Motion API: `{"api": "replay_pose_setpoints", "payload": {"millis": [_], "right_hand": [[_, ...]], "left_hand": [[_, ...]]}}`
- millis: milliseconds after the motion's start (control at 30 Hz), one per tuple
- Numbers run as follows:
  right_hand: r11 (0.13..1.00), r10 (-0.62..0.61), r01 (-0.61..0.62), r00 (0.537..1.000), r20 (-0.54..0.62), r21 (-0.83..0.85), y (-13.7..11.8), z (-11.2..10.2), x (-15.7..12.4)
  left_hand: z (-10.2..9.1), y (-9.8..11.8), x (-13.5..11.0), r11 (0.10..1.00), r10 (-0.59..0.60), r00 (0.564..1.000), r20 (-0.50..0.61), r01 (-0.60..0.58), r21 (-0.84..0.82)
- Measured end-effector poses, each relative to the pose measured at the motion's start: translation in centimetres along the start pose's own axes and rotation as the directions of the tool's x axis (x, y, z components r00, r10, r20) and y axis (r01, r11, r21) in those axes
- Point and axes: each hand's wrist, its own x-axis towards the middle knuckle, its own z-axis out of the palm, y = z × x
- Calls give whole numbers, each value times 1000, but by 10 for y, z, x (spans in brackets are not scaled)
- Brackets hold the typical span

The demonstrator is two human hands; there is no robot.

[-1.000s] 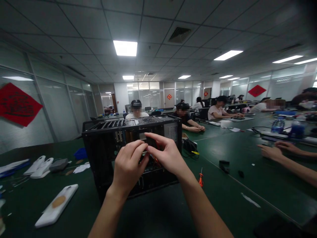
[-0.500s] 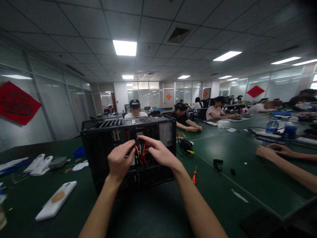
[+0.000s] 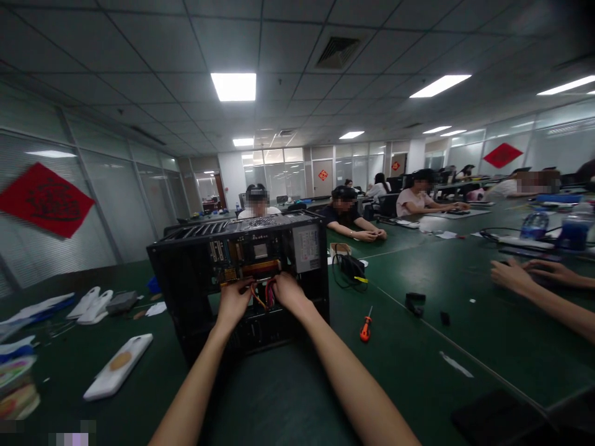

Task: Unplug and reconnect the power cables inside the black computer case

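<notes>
A black computer case (image 3: 238, 344) stands on the green table in front of me, its side open. Inside, a bundle of red, yellow and black cables (image 3: 263, 298) hangs between my hands. My left hand (image 3: 235, 300) is closed, its fingertips on the left of the bundle. From the other side my right hand (image 3: 290, 292) is closed on the bundle too, with its fingertips partly hidden. Above the hands, the motherboard (image 3: 260, 250) and a labelled power supply (image 3: 307, 249) show in the case.
Right of the case lie an orange screwdriver (image 3: 366, 327) and a black adapter with its cord (image 3: 352, 267). Small black parts (image 3: 415, 302) are farther right. A white phone (image 3: 119, 367) rests at left. Another person's hands (image 3: 515, 275) are at the right; more people sit beyond.
Both hands have moved down inside the case with the cables, uncovering the motherboard above. The view has shifted slightly.
</notes>
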Motion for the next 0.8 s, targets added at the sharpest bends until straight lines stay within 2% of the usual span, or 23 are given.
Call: {"api": "replay_pose_setpoints", "payload": {"millis": [133,333,500,600,700,800], "right_hand": [[999,29,-29,1000,11,34,13,-2,3],[997,52,-50,998,-27,53,17,1,2],[998,67,-68,995,-74,-1,11,-1,-2],[996,-52,46,995,-83,-79,8,-3,-2],[984,-150,144,987,-50,-109,8,-1,1],[988,-128,125,991,-32,-87,12,3,5]], "left_hand": [[3,2,4,996,40,990,135,-50,76],[14,13,28,920,148,928,342,-256,297],[28,7,37,914,217,915,341,-313,259],[31,0,36,919,241,912,332,-324,224],[28,-3,32,910,207,917,340,-308,278],[25,-4,29,899,152,929,338,-272,343]]}}
